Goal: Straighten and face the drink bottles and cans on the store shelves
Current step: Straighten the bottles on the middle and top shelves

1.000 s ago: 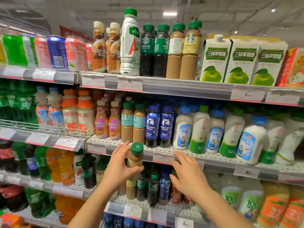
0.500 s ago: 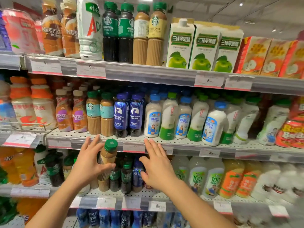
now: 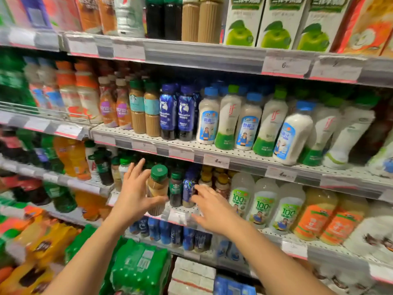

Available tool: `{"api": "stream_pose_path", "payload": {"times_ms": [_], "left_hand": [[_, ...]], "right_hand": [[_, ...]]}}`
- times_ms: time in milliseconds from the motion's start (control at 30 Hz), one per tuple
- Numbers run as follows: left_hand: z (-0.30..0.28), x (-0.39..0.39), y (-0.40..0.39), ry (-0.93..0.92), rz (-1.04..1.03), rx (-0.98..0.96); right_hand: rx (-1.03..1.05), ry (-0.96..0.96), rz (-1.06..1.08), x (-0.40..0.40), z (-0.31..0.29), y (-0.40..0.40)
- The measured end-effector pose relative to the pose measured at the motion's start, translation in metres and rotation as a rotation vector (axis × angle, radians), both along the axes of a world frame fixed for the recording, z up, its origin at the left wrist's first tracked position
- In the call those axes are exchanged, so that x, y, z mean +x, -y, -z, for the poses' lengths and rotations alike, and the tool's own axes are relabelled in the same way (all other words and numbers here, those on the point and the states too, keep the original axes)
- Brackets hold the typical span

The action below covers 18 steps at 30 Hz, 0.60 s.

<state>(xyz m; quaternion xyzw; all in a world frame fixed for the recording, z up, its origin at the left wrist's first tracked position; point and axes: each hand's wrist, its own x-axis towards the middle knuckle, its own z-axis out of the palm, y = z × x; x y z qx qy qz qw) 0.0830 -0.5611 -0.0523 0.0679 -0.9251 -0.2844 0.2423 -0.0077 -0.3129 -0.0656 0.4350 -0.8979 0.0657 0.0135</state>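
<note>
1. Store shelving (image 3: 212, 62) filled the whole frame, tier above tier, each front edge carrying price tags on a pale strip with a red line.
2. Across the top of the frame stood dark and tan coffee bottles, and to their right green-apple juice cartons (image 3: 276, 20).
3. On the middle tier you had tan coffee bottles, two blue coffee bottles (image 3: 177, 111) and a row of white milk-drink bottles (image 3: 248, 122) with blue and green caps running to the right.
4. Your left hand (image 3: 136, 192) was at lower centre, gripping the green-capped coffee bottle (image 3: 157, 184): the thumb curled across its front, the fingers spread up behind it.
5. That bottle was tilted, at the front edge of the lower tier; whether its base touched the shelf could not be told.
6. Just right of it stood a dark bottle with a green label (image 3: 176, 188) and a small blue bottle (image 3: 188, 188).
7. Your right hand (image 3: 214, 207) reached in beside them with straight, spread fingers, holding nothing; the fingertips were at the small blue bottle, though contact could not be told.
8. Further right on that tier were white "100" bottles (image 3: 261, 205) and orange-labelled juice bottles (image 3: 312, 218).
9. At lower left sat wrapped packs of green bottles (image 3: 138, 267) and orange bottles, blurred.
</note>
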Motion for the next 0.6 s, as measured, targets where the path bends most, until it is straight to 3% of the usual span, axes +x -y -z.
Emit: {"api": "stream_pose_path", "payload": {"times_ms": [267,600], "left_hand": [[0.057,0.083,0.026,0.128,-0.161,0.046],[0.063,0.12,0.136,0.166,-0.245,0.091]], "right_hand": [[0.089,0.148,-0.123,0.009,0.034,0.04],[-0.062,0.237,-0.097,-0.016,0.02,0.19]]}}
